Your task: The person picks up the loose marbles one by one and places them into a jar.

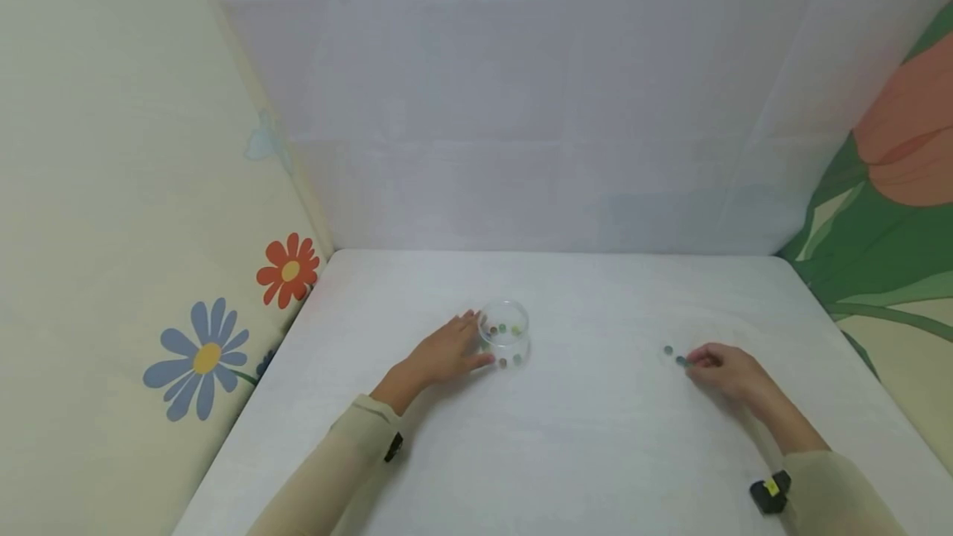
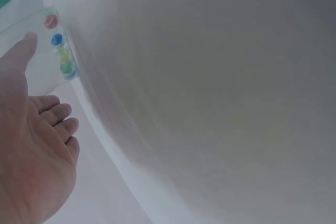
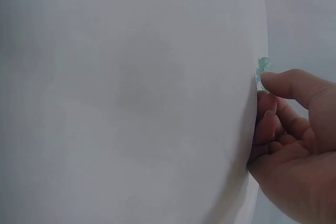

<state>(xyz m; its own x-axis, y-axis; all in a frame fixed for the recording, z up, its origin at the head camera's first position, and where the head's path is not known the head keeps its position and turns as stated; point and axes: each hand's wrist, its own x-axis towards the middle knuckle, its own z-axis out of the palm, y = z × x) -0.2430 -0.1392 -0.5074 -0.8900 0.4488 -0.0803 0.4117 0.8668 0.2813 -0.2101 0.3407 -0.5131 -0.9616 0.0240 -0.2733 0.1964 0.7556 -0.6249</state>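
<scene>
Right hand pinches a marble (left hand beside dish)

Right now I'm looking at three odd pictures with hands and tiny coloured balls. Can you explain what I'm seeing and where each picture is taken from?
No machine here: these are a person's two bare hands. The wide picture comes from a camera on the person's head, looking down at a white table. The other two come from cameras strapped to each wrist, so they look tilted and very close. The left hand rests open against a small clear dish holding a few coloured marbles. The right hand has its fingers curled at a greenish marble on the table; another marble lies just beside it. Whether that marble is already pinched or only touched is hard to tell.
</scene>
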